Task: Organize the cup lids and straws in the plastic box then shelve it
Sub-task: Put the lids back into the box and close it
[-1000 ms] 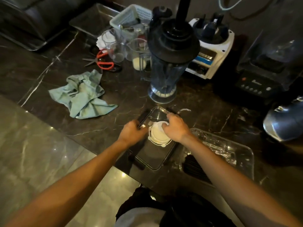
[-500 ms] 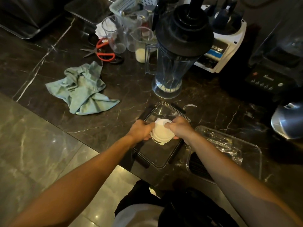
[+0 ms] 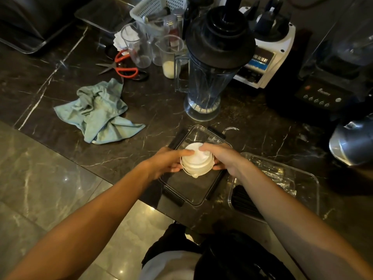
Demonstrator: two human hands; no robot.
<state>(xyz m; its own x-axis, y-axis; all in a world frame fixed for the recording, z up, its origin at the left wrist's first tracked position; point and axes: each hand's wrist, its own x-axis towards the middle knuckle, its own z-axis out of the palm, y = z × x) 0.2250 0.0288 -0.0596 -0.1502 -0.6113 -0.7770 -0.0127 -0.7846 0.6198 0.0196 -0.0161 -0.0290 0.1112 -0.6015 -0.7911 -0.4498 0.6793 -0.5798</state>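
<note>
You have both hands on a stack of white cup lids (image 3: 196, 161), held just above the clear lid with black clips (image 3: 189, 190) that lies flat on the dark marble counter (image 3: 157, 102). Your left hand (image 3: 168, 161) wraps the stack's left side, thumb stretched over the top lid; your right hand (image 3: 221, 157) closes on the right side, its fingertips also resting on top. Both sets of fingers are curled tight around the stack, so it is gripped from 2 sides.

Taking the stack as your landmark: the clear plastic box (image 3: 310, 182) sits just to its right, open, with wrapped straws (image 3: 274, 174) lying inside and a dark ribbed shape showing at the box's near end. Beyond the stack stands the blender jar (image 3: 210, 71) with its black cap. To the far left of the stack lies a crumpled teal cloth (image 3: 99, 112), and past that, red-handled scissors (image 3: 123, 66) beside several clear measuring cups (image 3: 139, 47). A white blender base (image 3: 264, 63) and a black one (image 3: 321, 91) stand beyond and to the right.
</note>
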